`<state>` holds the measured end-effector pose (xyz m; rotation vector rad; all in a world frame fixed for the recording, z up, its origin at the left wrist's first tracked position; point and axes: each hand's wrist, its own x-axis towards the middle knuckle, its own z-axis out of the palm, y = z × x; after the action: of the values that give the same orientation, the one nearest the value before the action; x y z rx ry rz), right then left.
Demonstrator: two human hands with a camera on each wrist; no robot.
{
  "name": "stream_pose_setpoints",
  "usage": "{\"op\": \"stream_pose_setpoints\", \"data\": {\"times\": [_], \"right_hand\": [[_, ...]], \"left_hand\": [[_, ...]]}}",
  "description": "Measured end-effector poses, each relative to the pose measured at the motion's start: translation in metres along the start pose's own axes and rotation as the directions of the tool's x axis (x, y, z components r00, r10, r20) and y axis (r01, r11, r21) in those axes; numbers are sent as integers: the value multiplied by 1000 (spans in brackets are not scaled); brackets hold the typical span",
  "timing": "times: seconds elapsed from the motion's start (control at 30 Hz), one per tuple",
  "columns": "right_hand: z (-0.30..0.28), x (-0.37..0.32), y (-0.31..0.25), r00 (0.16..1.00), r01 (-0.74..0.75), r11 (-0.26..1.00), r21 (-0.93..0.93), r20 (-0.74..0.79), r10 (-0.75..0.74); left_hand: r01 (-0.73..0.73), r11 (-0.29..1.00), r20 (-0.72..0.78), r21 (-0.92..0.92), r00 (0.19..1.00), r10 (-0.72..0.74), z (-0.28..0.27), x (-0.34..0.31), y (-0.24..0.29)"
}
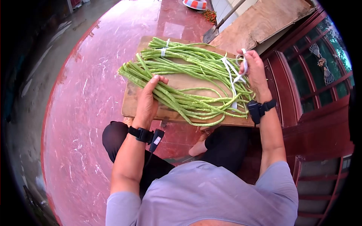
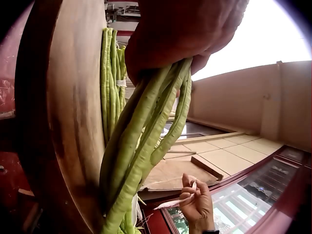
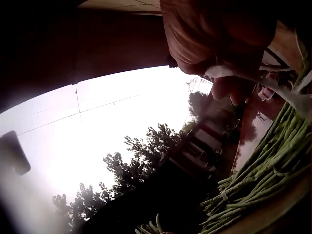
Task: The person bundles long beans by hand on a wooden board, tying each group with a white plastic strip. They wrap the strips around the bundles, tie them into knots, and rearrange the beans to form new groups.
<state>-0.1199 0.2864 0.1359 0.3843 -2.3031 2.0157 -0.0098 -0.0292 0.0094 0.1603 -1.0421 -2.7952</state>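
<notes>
My left hand (image 1: 148,99) grips a bunch of long green beans (image 1: 168,94) near one end, at the left of a wooden board (image 1: 130,107). In the left wrist view the held beans (image 2: 146,117) hang below the curled fingers. My right hand (image 1: 253,71) pinches a white strip (image 1: 239,78) above the board's right end, and the strip runs down by the beans. A second bunch (image 1: 188,56), bound with a white tie (image 1: 163,52), lies along the board's far side. In the right wrist view, the strip (image 3: 287,92) stretches from the fingers to the beans.
A light wooden panel (image 1: 260,22) leans beyond the board, near a long-handled tool (image 1: 210,34). Dark red window frames (image 1: 286,94) stand at the right. Glossy red floor (image 1: 86,94) spreads to the left. My knees and a foot (image 1: 198,148) are below the board.
</notes>
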Motion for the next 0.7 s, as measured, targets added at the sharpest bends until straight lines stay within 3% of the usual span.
{"op": "stream_pose_setpoints", "data": {"times": [0.07, 0.17, 0.27, 0.3, 0.4, 0.53, 0.6, 0.7], "right_hand": [[12, 9, -35, 970, 104, 986, 127, 206, -129], [51, 13, -68, 837, 90, 996, 4, 542, -78], [96, 12, -68, 692, 201, 974, -104, 719, -66], [105, 12, -70, 621, 144, 974, -176, 782, 50], [131, 5, -69, 478, 48, 987, -152, 871, 112], [142, 6, -48, 474, -92, 996, -17, 878, 59], [145, 7, -43, 492, -211, 976, 45, 868, 67], [151, 15, -46, 498, -254, 964, 82, 865, 58]], "left_hand": [[23, 1000, 20, 20, 1000, -24, -4, 1, 1], [28, 1000, 71, 3, 997, -28, 0, 0, 7], [-4, 1000, 94, -26, 996, 6, 7, -4, 11], [-13, 999, 103, -37, 995, 17, 10, -6, 14], [-29, 1000, 156, 11, 987, 27, 9, -8, 14], [43, 999, 265, -3, 963, -41, 7, -7, 20], [30, 999, 228, 11, 973, -32, 9, -10, 21], [12, 999, 212, 52, 977, -23, 6, -7, 18]]}}
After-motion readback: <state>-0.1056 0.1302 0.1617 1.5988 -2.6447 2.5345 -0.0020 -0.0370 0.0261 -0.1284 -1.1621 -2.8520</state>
